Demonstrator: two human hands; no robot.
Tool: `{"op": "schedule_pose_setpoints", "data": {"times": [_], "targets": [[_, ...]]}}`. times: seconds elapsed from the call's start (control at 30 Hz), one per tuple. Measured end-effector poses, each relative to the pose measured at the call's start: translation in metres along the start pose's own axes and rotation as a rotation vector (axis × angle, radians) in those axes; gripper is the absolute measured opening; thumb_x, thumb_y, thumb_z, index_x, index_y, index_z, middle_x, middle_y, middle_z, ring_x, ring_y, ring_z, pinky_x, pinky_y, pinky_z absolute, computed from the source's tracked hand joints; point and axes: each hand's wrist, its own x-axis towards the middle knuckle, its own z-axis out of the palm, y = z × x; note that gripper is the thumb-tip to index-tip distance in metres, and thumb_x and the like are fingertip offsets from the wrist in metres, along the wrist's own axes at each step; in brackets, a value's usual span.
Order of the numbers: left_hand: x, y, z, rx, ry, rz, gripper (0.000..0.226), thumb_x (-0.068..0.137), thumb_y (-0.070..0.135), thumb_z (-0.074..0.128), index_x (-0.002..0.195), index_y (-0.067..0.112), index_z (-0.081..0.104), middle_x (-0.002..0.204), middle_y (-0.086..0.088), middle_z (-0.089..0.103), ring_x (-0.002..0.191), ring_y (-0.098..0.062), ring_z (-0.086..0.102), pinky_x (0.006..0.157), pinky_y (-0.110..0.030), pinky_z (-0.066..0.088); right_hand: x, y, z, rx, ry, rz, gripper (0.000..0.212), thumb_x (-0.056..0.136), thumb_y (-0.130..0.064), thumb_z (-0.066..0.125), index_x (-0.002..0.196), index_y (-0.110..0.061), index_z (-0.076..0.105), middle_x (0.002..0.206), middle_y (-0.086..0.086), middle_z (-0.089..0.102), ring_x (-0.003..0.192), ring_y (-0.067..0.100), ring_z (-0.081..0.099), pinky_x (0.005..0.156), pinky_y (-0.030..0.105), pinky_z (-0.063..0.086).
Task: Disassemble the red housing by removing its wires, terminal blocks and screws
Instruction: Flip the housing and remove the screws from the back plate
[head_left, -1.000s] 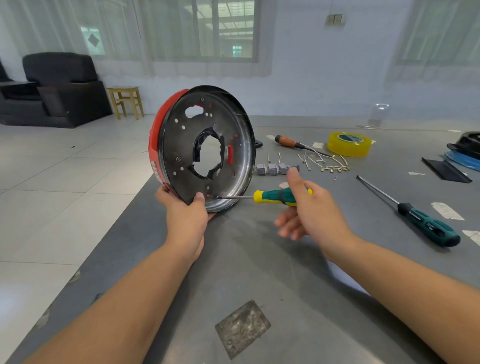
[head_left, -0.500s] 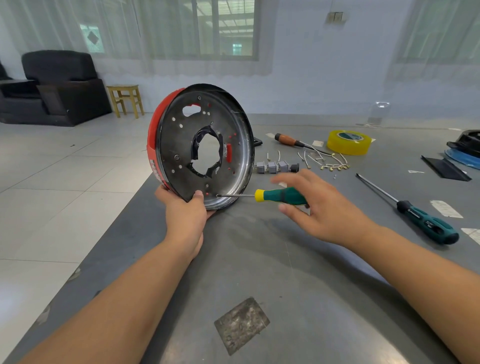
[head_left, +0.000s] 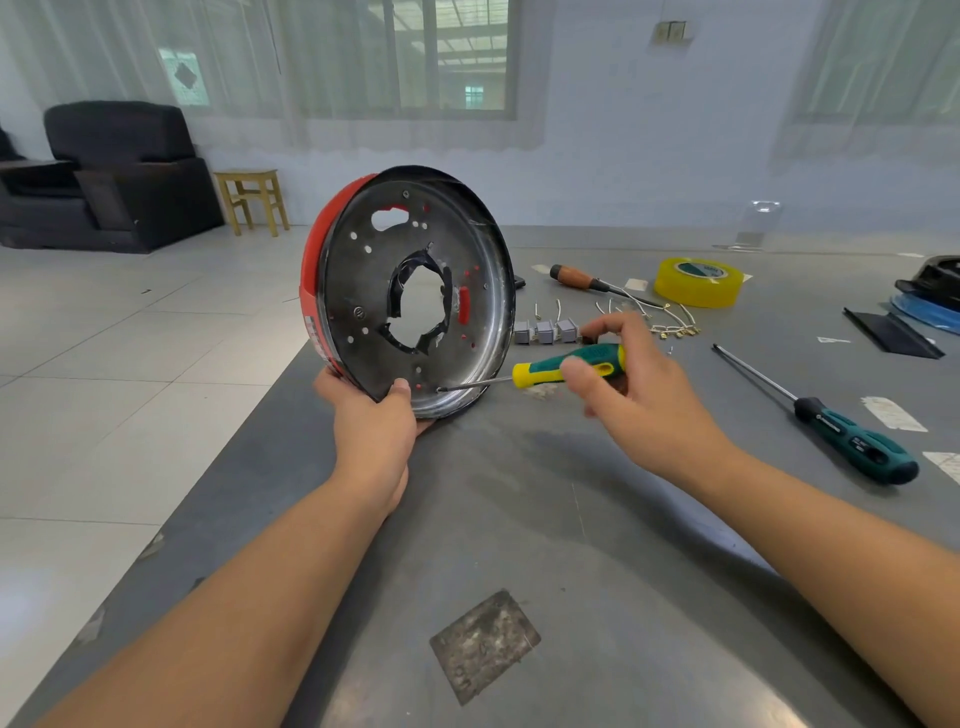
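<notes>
The red housing (head_left: 358, 312) stands on edge on the grey table (head_left: 571, 519), its dark metal underside facing me. My left hand (head_left: 371, 421) grips its lower rim from below. My right hand (head_left: 639, 384) pinches the green and yellow screwdriver (head_left: 566, 364) between thumb and fingers; the tip sits on a screw near the bottom of the plate. Three grey terminal blocks (head_left: 545, 331) lie behind it, with loose white wires (head_left: 660, 317) to their right.
A wooden-handled screwdriver (head_left: 576, 277), a yellow tape roll (head_left: 698, 280), a long green screwdriver (head_left: 831, 426) and a black strip (head_left: 891, 332) lie at right. A worn metal patch (head_left: 485, 644) sits near me. The table's left edge drops to tiled floor.
My right hand's fingers have shifted around the screwdriver handle, turning it, while the tip stays on the same screw. My left hand and the housing hold still.
</notes>
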Motion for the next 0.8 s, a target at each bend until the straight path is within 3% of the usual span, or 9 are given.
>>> {"op": "schedule_pose_setpoints", "data": {"times": [0.1,0.17,0.23,0.37,0.43,0.5,0.57,0.67,0.8], "targets": [[0.0002,0.0004,0.0004,0.003,0.002,-0.001,0.045,0.103,-0.001,0.056,0.132,0.024,0.034,0.119,0.016,0.056,0.114,-0.014,0.065,0.090,-0.048,0.063,0.0004,0.0032,-0.0005,-0.098,0.057,0.009,0.027,0.102,-0.057,0.038,0.099,-0.035,0.053,0.065,-0.004,0.067,0.061,0.008,0.062,0.055,0.024,0.042],[0.0001,0.0005,0.0008,0.002,0.003,-0.006,0.044,0.103,-0.001,0.056,0.132,0.024,0.034,0.120,0.016,0.056,0.114,-0.015,0.065,0.090,-0.049,0.064,0.0000,0.0031,-0.0018,-0.036,0.047,-0.033,0.011,0.093,-0.038,0.050,0.104,-0.035,0.052,0.079,-0.008,0.065,0.068,0.012,0.057,0.055,0.020,0.042],[-0.0002,0.0006,0.0009,-0.004,0.003,-0.008,0.045,0.103,-0.002,0.056,0.132,0.024,0.034,0.119,0.016,0.056,0.113,-0.014,0.065,0.088,-0.048,0.064,-0.0017,0.0021,-0.0019,-0.019,0.025,-0.101,0.032,0.083,-0.029,0.053,0.114,-0.037,0.048,0.097,-0.018,0.060,0.078,0.015,0.055,0.065,0.023,0.045],[-0.0007,0.0007,0.0007,-0.001,0.001,-0.005,0.045,0.103,-0.002,0.056,0.133,0.024,0.034,0.118,0.017,0.056,0.113,-0.014,0.066,0.087,-0.046,0.064,-0.0004,0.0049,0.0001,-0.083,0.061,-0.094,0.023,0.103,-0.053,0.037,0.122,-0.041,0.045,0.077,0.000,0.066,0.068,0.017,0.062,0.066,0.040,0.052],[-0.0006,0.0006,0.0006,0.000,-0.003,-0.004,0.046,0.103,-0.001,0.056,0.133,0.025,0.034,0.117,0.018,0.056,0.112,-0.013,0.065,0.088,-0.048,0.064,-0.0025,0.0031,-0.0003,-0.072,0.059,-0.162,0.023,0.098,-0.043,0.044,0.121,-0.042,0.044,0.080,-0.005,0.062,0.074,0.011,0.060,0.066,0.025,0.049],[-0.0004,0.0003,0.0006,0.002,-0.006,-0.005,0.046,0.103,-0.001,0.056,0.131,0.027,0.034,0.118,0.019,0.056,0.110,-0.011,0.065,0.088,-0.048,0.064,-0.0048,0.0006,0.0000,-0.054,0.048,-0.290,0.040,0.086,-0.029,0.053,0.124,-0.038,0.045,0.098,-0.008,0.058,0.091,0.007,0.058,0.078,0.013,0.043],[-0.0002,0.0004,0.0004,-0.006,-0.008,-0.005,0.046,0.103,-0.001,0.056,0.131,0.027,0.034,0.118,0.019,0.056,0.109,-0.009,0.065,0.087,-0.047,0.065,-0.0070,-0.0023,0.0017,-0.021,0.052,-0.278,0.040,0.090,-0.034,0.053,0.129,-0.038,0.047,0.094,-0.010,0.061,0.087,0.011,0.061,0.078,0.018,0.048],[-0.0005,0.0008,0.0004,-0.023,-0.010,-0.008,0.047,0.103,-0.002,0.056,0.133,0.026,0.033,0.119,0.019,0.055,0.109,-0.010,0.065,0.081,-0.042,0.066,-0.0045,-0.0011,0.0040,-0.036,0.087,-0.160,0.036,0.099,-0.052,0.038,0.135,-0.046,0.043,0.072,-0.002,0.065,0.062,0.014,0.062,0.061,0.033,0.053],[-0.0015,0.0010,0.0005,-0.031,-0.020,0.000,0.046,0.103,-0.002,0.056,0.130,0.028,0.034,0.120,0.018,0.056,0.108,-0.008,0.066,0.078,-0.039,0.066,-0.0054,0.0007,0.0052,-0.022,0.099,-0.184,0.043,0.087,-0.034,0.051,0.128,-0.042,0.042,0.095,-0.006,0.064,0.079,0.008,0.060,0.065,0.014,0.046]]}}
